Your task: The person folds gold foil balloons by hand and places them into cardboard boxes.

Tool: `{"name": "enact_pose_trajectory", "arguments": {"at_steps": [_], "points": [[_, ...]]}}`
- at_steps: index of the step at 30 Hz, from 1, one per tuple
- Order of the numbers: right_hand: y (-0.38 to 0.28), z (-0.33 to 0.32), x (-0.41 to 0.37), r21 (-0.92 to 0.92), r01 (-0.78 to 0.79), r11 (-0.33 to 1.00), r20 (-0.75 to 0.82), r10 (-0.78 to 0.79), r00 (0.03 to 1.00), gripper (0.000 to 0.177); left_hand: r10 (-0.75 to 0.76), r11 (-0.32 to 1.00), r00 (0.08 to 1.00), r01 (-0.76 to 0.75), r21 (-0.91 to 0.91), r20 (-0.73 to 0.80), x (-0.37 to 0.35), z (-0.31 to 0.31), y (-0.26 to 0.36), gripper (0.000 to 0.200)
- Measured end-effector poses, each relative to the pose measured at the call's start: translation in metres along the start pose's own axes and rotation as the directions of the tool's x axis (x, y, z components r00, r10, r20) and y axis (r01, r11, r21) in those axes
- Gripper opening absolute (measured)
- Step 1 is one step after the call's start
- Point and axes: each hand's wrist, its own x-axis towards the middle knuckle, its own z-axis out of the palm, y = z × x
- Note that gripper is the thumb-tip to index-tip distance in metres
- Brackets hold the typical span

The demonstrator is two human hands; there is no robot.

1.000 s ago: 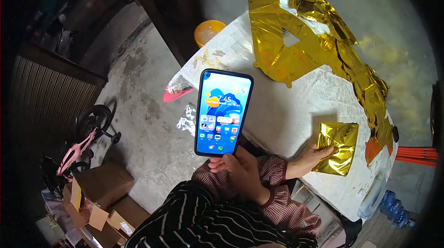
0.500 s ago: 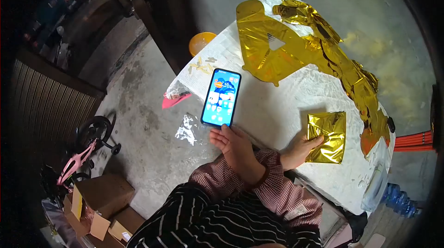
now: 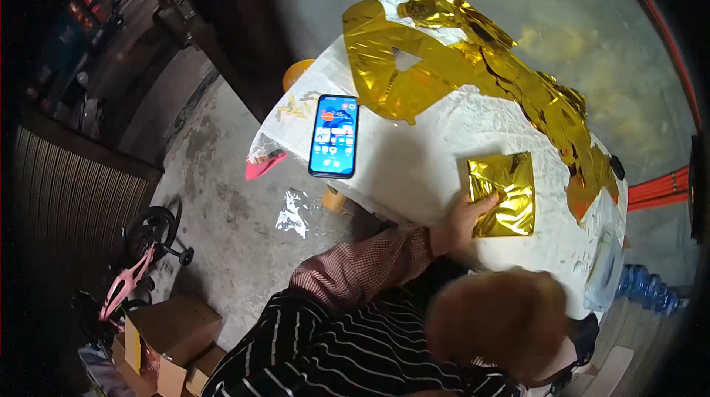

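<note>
My left hand [image 3: 472, 218] reaches across from the left and grips the left edge of a folded gold foil packet [image 3: 510, 201], thumb on top; its other fingers are mostly hidden. The packet lies on the white-covered table [image 3: 414, 167]. My right hand [image 3: 503, 323] is a brown blur close to the camera at the lower right, and its fingers cannot be made out. A phone [image 3: 333, 138] with a lit blue screen lies at the table's left edge, touched by neither hand. Flat gold foil [image 3: 399, 75] with a pale patch spreads along the far side.
An orange bowl [image 3: 296, 75] shows behind the table's left corner. Clear plastic [image 3: 294, 213] lies on the concrete floor. A pink bike [image 3: 127, 278] and open cardboard boxes [image 3: 174, 327] stand at lower left. Blue water bottles [image 3: 651, 290] and red tubes [image 3: 658, 190] are at right.
My right hand has left the phone's lower edge and swung back to the lower right, blurred. My left hand stays on the foil packet. The whole view has shifted slightly.
</note>
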Motion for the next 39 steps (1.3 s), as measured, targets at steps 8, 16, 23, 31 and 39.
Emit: {"name": "enact_pose_trajectory", "arguments": {"at_steps": [8,16,23,31,39], "points": [[-0.074,0.014,-0.101,0.150,0.059,0.987,-0.331,-0.006,0.944,0.018,0.026,0.981,0.996,-0.008,0.194,-0.089,0.002,-0.011,-0.007,0.029],[-0.109,0.070,-0.063,0.240,0.175,0.955,-0.521,-0.025,0.853,0.022,-0.005,0.984,0.999,0.013,0.177,-0.047,-0.001,-0.001,0.002,0.029],[-0.123,0.050,-0.096,0.265,0.297,0.917,-0.144,-0.267,0.953,0.024,0.194,0.800,0.975,-0.219,0.558,0.106,-0.002,-0.022,-0.011,0.026],[-0.108,0.039,-0.111,0.360,0.411,0.838,0.041,-0.454,0.890,0.034,0.244,-0.032,0.833,-0.504,0.863,0.496,-0.003,-0.025,0.005,0.023],[-0.090,0.076,-0.107,0.623,0.429,0.654,-0.095,-0.481,0.871,0.042,-0.049,0.969,0.970,0.104,0.222,-0.239,0.017,-0.045,-0.005,0.032]]}}
